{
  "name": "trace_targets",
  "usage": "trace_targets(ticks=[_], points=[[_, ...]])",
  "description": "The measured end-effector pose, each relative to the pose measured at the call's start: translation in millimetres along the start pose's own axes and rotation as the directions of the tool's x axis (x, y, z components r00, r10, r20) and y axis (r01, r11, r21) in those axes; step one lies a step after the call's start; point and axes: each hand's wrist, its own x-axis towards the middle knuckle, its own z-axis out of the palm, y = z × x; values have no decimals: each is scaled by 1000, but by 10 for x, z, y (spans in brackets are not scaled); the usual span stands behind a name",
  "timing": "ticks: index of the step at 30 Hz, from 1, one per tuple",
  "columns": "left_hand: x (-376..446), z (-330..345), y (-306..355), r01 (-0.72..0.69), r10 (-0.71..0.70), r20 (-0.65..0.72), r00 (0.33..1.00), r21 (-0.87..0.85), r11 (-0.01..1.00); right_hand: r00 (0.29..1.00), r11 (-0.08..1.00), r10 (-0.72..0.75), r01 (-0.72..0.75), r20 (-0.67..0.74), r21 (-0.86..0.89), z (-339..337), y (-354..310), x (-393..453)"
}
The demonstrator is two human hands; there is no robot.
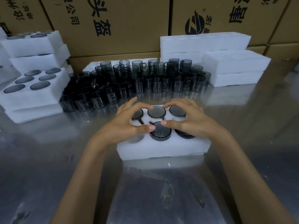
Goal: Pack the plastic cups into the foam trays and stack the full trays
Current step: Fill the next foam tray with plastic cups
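Observation:
A white foam tray (161, 151) lies on the metal table in front of me. Dark smoky plastic cups sit upside down in its holes: the back left cup (137, 114), back middle cup (156, 111), back right cup (177, 110) and front right cup (182, 134). The front middle cup (161, 132) stands a little proud of the foam. The front left hole (137, 139) looks empty. My left hand (127, 125) and my right hand (191, 120) hover over the tray with fingers spread. Both thumbs rest on the front middle cup, and both index fingers touch the back middle cup.
Loose cups (137, 81) crowd the table behind the tray. Filled foam trays (32, 94) are stacked at the left. More foam trays (234, 67) are piled at the back right. Cardboard boxes (113, 21) form a wall behind. The steel table (64, 159) stretches around me.

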Motion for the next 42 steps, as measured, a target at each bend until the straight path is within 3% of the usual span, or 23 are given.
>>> trace_targets(ticks=[5,8,14,16,18,21,25,28,32,42], points=[[49,23,-45,79,-79,-8,997,-14,997,1000,998,28,-28,-9,-48,43,19,24],[58,37,-40,30,-33,-57,998,-55,998,995,996,86,-87,-58,-14,65,30,40],[179,81,-138,-91,46,-261,964,-161,983,990,999,52,-49,-130,23,87,25,164],[261,74,-259,-98,-21,-418,908,-262,960,992,997,66,-61,-109,45,85,63,201],[357,27,-447,-72,-165,-591,790,-356,932,993,992,91,-84,-81,91,66,119,225],[473,-24,-775,76,-282,-677,679,-317,945,990,971,103,-78,-101,228,34,217,236],[624,-22,-1028,178,-221,-674,705,-133,975,972,915,146,-62,-183,400,49,306,280],[781,-59,-1047,251,-194,-630,752,2,968,971,921,142,-58,-192,386,70,316,308],[850,-64,-1027,319,-153,-648,746,147,936,975,924,128,-51,-181,379,82,338,326],[752,-21,-1004,254,-117,-706,699,91,963,974,922,104,-18,-202,387,107,350,301]])
